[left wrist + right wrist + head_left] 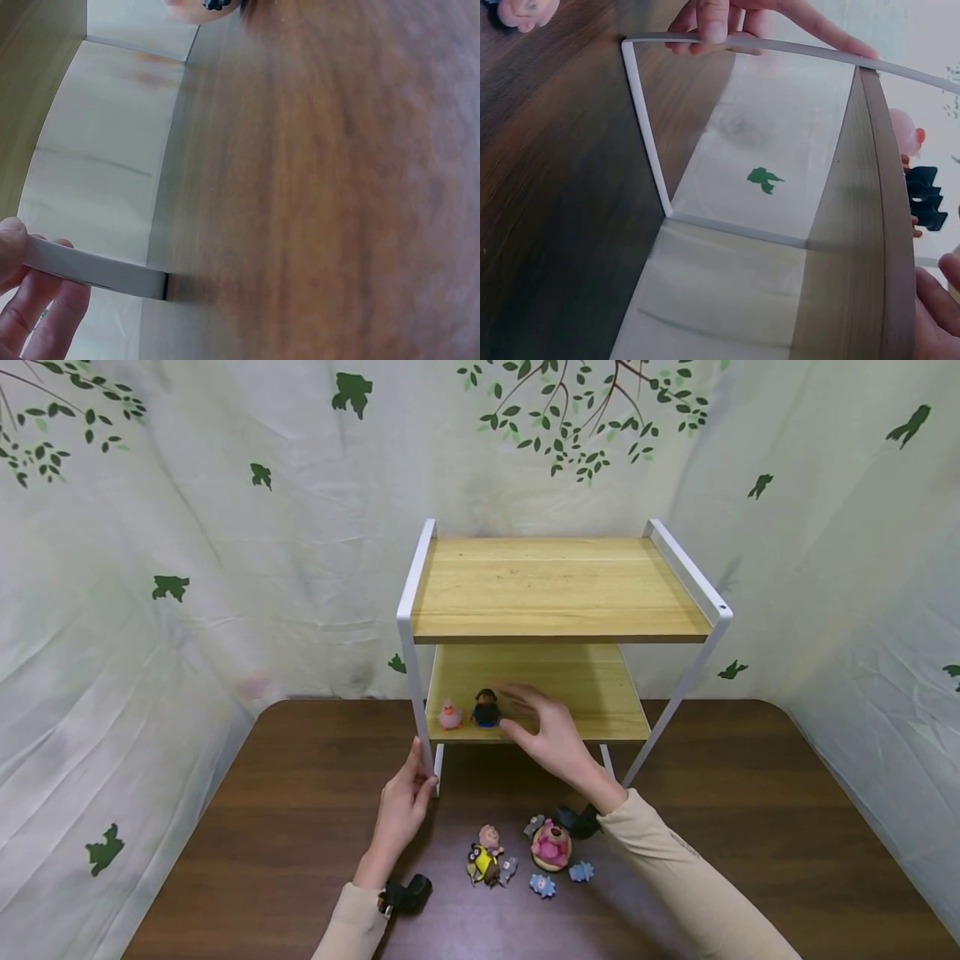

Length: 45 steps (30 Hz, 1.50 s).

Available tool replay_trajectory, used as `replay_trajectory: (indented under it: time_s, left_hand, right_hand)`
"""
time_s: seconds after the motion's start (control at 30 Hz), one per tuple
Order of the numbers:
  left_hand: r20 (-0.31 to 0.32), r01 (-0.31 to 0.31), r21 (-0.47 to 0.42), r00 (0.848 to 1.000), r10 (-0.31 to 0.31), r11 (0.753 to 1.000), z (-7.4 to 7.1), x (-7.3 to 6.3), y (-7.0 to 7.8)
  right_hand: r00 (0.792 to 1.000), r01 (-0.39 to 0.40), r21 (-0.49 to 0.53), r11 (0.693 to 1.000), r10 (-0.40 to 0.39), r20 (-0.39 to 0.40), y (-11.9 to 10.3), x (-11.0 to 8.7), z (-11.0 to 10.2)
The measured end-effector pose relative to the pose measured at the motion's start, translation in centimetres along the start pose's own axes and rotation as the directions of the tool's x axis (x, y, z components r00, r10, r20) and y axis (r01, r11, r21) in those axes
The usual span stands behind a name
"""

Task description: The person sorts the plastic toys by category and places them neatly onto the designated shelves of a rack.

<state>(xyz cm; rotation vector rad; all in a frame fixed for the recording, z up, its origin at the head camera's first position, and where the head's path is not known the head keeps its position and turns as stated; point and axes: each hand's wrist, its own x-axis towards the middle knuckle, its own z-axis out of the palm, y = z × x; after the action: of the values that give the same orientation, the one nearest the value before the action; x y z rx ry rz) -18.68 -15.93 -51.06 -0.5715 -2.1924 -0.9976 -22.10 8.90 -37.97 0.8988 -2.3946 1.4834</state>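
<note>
My left hand pinches the white front left leg of a two-tier shelf, thumb on one side and fingers on the other. On the lower board stands a small figurine in black and blue, upright near the left end. Just right of it is my right hand, thumb and fingers spread apart with nothing between them. A pink duck-like figurine stands left of the dark one. In the right wrist view, the dark figurine shows past the board's front edge, with fingertips close by.
On the brown table before the shelf lie several small toys: a yellow and black figure, a pink bear and blue pieces. The upper board overhangs the lower one. A leaf-patterned cloth hangs behind.
</note>
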Motion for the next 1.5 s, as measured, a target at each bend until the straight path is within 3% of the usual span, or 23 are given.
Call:
replay_trajectory:
  time_s: [0.5, 0.8, 1.5]
  left_hand:
    - [-0.001, -0.002, 0.017, 1.0, 0.002, 1.0, 0.0, -0.1, 0.1]
    - [-0.003, -0.007, 0.033, 1.0, 0.007, 0.999, 0.1, -0.1, 0.0]
    - [0.006, 0.01, 0.029, 1.0, -0.01, 1.0, 0.0, 0.0, 0.2]
  right_hand:
    - [0.997, 0.054, 0.016, 0.998, -0.053, -0.054, -0.1, -2.6, -1.3]
    - [0.996, 0.065, 0.055, 0.996, -0.061, -0.068, -3.1, -3.8, -2.3]
    - [0.986, 0.16, 0.072, 0.984, -0.157, -0.056, -2.9, -5.9, -1.7]
